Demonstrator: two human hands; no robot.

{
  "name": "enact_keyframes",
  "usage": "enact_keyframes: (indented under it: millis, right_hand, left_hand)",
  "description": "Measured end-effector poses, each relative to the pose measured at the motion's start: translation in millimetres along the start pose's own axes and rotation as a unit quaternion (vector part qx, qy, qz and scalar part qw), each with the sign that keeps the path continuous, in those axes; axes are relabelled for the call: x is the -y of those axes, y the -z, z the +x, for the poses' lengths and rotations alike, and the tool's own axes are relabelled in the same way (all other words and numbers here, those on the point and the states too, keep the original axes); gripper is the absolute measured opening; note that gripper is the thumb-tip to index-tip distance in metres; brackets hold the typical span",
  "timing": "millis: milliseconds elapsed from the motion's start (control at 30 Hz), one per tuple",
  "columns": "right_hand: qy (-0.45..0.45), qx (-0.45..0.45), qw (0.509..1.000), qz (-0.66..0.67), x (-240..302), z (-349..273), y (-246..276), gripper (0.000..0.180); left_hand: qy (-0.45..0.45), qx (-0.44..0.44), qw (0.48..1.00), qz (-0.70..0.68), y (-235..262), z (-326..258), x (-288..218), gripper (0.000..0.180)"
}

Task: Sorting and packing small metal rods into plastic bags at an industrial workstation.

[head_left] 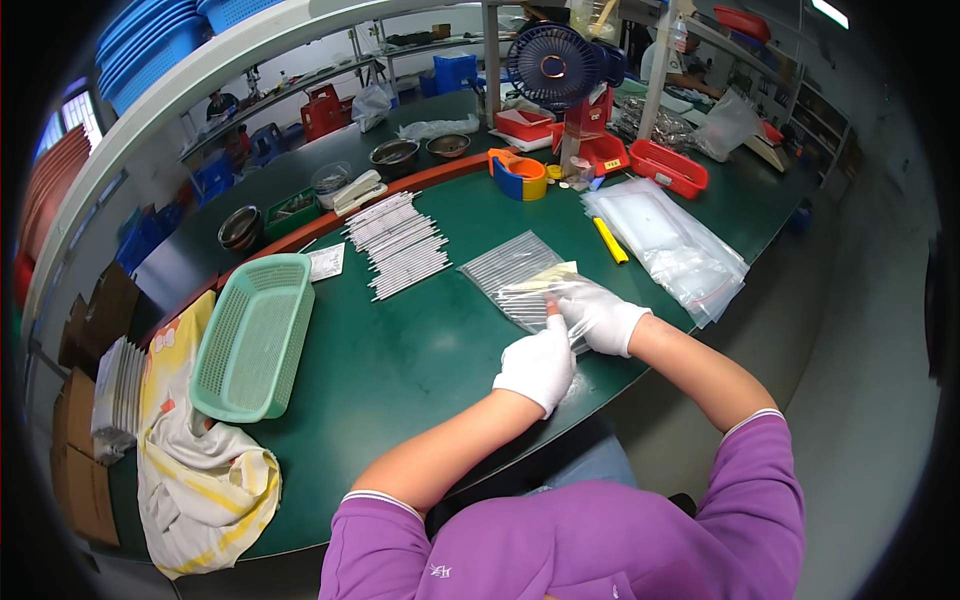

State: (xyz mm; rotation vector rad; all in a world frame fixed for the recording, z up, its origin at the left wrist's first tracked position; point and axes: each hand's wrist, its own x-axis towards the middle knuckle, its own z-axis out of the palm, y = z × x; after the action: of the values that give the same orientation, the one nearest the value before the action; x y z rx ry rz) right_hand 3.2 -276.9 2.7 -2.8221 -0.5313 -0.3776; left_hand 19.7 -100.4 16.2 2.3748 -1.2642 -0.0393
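A transparent plastic bag [500,268] with a row of thin silvery rods inside lies on the green table in front of me. My left hand [538,368], in a white glove with the thumb tip bare, pinches the bag's near end. Over the bag's right side, my gloved right hand [596,316] grips the plastic, its fingers partly hidden. A pale yellow slip [556,272] shows at the bag beside the right hand. Farther left, many loose thin rods [400,245] lie side by side in a stack. A yellow cutter [610,240] rests beyond my right hand.
Flat plastic bags [662,245] are piled at the right. A green basket [290,330] and a patterned cloth [210,490] occupy the left. A tape dispenser [518,182], red trays [668,168] and a fan [553,66] stand at the back, near metal bowls [394,153].
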Motion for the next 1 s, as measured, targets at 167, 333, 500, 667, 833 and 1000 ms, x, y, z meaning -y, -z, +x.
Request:
enact_keyframes:
  millis: [167, 333, 500, 667, 833, 1000]
  right_hand:
    - [-0.069, -0.132, 0.978, -0.149, 12.8, -13.0, -7.8, 0.015]
    - [-0.116, -0.223, 0.966, -0.057, 12.2, -18.8, -20.5, 0.023]
    - [-0.175, -0.156, 0.972, 0.002, 25.2, -33.8, -2.7, 0.02]
    - [-0.124, -0.187, 0.961, -0.16, 24.1, -20.1, -5.0, 0.007]
    - [-0.228, -0.128, 0.959, -0.106, 37.3, -27.1, -10.1, 0.009]
    - [-0.172, -0.17, 0.962, -0.13, 32.5, -21.8, -23.8, 0.013]
  left_hand:
    - [-0.003, 0.021, 1.0, 0.013, 0.7, -0.6, -1.9, 0.063]
    - [-0.001, 0.056, 0.998, 0.025, -0.8, -1.9, -7.8, 0.063]
    - [0.01, 0.072, 0.997, 0.038, -1.5, -3.8, -6.0, 0.063]
    - [0.017, 0.071, 0.996, 0.042, -4.7, -0.8, -8.5, 0.063]
    - [0.017, 0.077, 0.995, 0.063, -11.3, -4.1, -6.8, 0.064]
    - [0.017, 0.078, 0.994, 0.076, -15.4, -3.2, -5.8, 0.063]
